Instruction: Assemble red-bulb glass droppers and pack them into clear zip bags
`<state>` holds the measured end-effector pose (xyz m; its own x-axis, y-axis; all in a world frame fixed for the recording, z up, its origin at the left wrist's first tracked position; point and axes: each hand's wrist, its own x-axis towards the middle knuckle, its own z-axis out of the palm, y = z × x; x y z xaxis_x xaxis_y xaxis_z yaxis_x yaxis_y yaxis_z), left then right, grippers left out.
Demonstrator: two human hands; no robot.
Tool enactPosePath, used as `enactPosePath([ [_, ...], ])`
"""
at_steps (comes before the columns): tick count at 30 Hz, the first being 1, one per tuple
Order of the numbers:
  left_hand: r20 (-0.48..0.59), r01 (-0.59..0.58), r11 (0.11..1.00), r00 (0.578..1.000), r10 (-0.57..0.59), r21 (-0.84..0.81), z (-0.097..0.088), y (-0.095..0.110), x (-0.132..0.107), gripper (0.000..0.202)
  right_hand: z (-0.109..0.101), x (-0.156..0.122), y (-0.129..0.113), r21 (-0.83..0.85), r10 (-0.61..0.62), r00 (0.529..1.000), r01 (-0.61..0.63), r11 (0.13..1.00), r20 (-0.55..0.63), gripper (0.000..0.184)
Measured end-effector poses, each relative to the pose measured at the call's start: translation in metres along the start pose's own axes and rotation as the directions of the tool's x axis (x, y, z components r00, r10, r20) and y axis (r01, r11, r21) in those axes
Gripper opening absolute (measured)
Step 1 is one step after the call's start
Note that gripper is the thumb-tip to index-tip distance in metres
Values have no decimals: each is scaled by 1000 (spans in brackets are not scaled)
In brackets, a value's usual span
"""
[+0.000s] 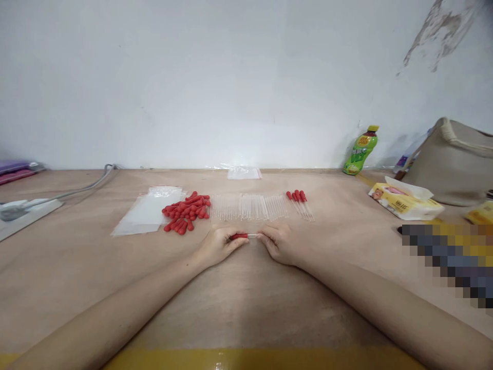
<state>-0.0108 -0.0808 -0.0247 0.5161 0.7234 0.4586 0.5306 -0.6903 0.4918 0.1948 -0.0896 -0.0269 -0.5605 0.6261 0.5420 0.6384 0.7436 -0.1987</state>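
We hold a slim red bulb [240, 236], smooth and matt, clamped between the thumb and fingers of our left hand [223, 246]; a thin, see-through tube [252, 236] runs from its end to our right hand [278, 242], whose fingertips close on it. Both pieces lie level, just above the table [246, 303], nearer us than the row of clear tubes [252, 207]. Our fingers hide the bulb's far end and the tube's tip, and we cannot tell how deep the joint goes. Pixel blocks mask an object at right. A yellow tissue packet [404, 203] has white tissue rising from its top; the green bottle [361, 151] is capped, its contents hidden by the label.
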Motion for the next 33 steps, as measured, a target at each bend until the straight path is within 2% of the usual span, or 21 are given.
enactPosePath([
  [4,-15,8,1000,1000,-8,10,-1,2,1,16,1,2,1,-3,41,998,-41,999,49,28],
  [7,-33,8,1000,999,-7,29,-2,3,2,16,0,5,2,-45,-15,997,18,999,75,24],
  [10,-57,-4,996,998,8,84,-3,2,2,21,-9,7,5,-184,-63,994,78,980,89,21],
  [12,-74,18,993,997,-9,117,-4,-1,2,31,-20,9,13,-254,-7,998,23,967,64,21],
  [14,-70,43,990,997,-34,137,-4,-3,2,33,-32,13,28,-250,152,988,-150,957,-10,21],
  [16,-42,54,988,998,-49,143,-4,-4,2,28,-44,17,50,-209,372,925,-381,901,-81,23],
  [18,-20,59,989,998,-57,139,-3,-4,3,23,-52,22,72,-189,583,807,-590,785,-96,28],
  [19,-14,63,989,998,-62,135,-3,-4,3,22,-54,24,81,-206,645,758,-650,731,-103,29],
  [21,-8,69,989,998,-69,130,-2,-4,3,19,-53,26,95,-233,716,689,-719,655,-112,30],
  [26,2,68,990,998,-69,122,-2,-2,4,14,-39,24,99,-240,782,619,-772,588,-75,34],
  [33,24,73,990,997,-76,117,-3,-2,4,13,-37,20,96,-324,813,580,-781,535,-56,30],
])
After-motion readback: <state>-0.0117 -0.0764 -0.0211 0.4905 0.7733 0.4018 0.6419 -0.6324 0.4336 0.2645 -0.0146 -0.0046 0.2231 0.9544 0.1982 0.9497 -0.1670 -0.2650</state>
